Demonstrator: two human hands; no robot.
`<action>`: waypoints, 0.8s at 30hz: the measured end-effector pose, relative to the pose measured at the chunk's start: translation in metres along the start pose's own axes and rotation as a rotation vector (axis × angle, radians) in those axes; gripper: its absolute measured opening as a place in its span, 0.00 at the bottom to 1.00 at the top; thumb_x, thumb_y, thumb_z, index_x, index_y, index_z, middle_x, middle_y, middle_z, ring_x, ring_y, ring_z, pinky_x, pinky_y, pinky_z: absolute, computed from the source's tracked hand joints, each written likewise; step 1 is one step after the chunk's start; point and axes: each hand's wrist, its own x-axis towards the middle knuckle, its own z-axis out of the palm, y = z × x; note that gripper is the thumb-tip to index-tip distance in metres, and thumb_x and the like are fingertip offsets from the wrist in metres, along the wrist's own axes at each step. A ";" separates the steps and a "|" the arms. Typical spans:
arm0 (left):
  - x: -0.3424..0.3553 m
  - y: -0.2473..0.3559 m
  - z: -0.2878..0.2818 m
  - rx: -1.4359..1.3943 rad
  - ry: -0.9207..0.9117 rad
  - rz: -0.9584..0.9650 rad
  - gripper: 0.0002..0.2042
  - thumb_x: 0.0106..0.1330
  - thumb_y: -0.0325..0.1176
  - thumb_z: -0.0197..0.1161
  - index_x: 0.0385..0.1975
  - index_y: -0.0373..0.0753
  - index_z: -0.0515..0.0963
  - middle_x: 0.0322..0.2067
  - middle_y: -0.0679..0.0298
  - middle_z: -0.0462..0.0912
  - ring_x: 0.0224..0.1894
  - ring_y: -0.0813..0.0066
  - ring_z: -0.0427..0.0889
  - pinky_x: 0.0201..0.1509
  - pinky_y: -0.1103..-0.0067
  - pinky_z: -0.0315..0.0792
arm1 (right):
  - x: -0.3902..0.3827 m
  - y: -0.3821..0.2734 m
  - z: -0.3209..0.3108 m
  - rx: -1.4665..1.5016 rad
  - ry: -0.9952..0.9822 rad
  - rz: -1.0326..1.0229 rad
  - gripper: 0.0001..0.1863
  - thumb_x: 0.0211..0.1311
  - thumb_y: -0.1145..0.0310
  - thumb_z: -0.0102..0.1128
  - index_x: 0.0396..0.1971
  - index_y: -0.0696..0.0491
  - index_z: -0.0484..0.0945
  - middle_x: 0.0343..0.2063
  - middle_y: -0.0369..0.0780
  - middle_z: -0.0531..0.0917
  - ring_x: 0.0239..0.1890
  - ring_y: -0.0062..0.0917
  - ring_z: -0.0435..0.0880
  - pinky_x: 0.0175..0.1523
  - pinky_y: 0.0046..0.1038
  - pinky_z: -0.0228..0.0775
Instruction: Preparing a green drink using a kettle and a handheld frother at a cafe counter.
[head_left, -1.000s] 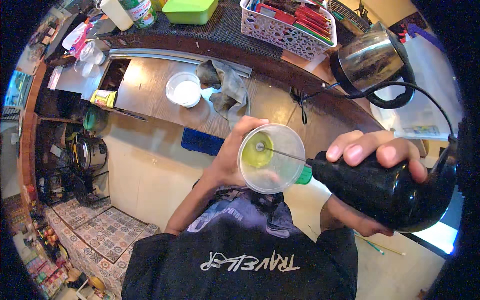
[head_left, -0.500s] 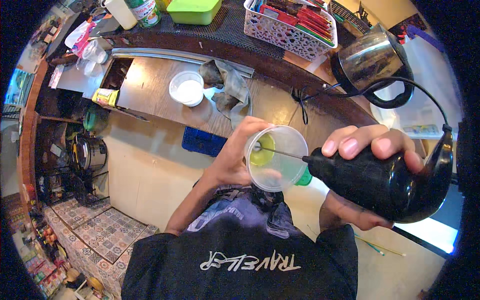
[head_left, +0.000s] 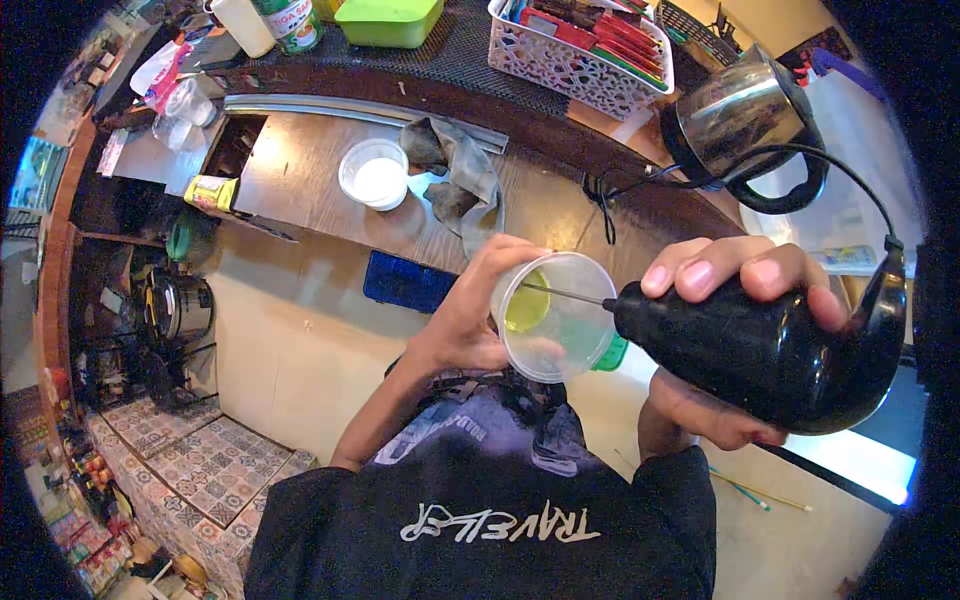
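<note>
My left hand (head_left: 468, 312) is wrapped round a clear plastic cup (head_left: 580, 335), tilted with its mouth toward my right. Yellow-green liquid (head_left: 527, 305) shows at the bottom of the cup. In my right hand (head_left: 748, 268) is a black corded handheld frother (head_left: 745, 350), held nearly level. Its thin metal rod (head_left: 575, 296) reaches through the cup's mouth toward the liquid; the rod's tip is hard to make out. A small green piece (head_left: 612, 353) shows beside the cup's rim.
On the wooden counter ahead stand a clear tub with white contents (head_left: 373, 176) and a crumpled grey cloth (head_left: 455, 185). The frother's cord (head_left: 800, 150) runs past an electric kettle (head_left: 745, 110). Behind are a white basket of sachets (head_left: 580, 70) and a green container (head_left: 388, 22).
The frother has shifted slightly upward, and its rod now enters the cup a little higher. The cup has moved very slightly to the right. Both hands keep their hold.
</note>
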 end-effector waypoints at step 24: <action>-0.001 0.004 0.007 0.031 0.008 -0.112 0.41 0.41 0.37 0.80 0.58 0.37 0.65 0.49 0.55 0.74 0.51 0.58 0.73 0.55 0.67 0.67 | -0.006 -0.009 -0.008 0.018 0.006 0.019 0.21 0.69 0.59 0.42 0.52 0.60 0.66 0.45 0.57 0.73 0.47 0.48 0.72 0.52 0.41 0.67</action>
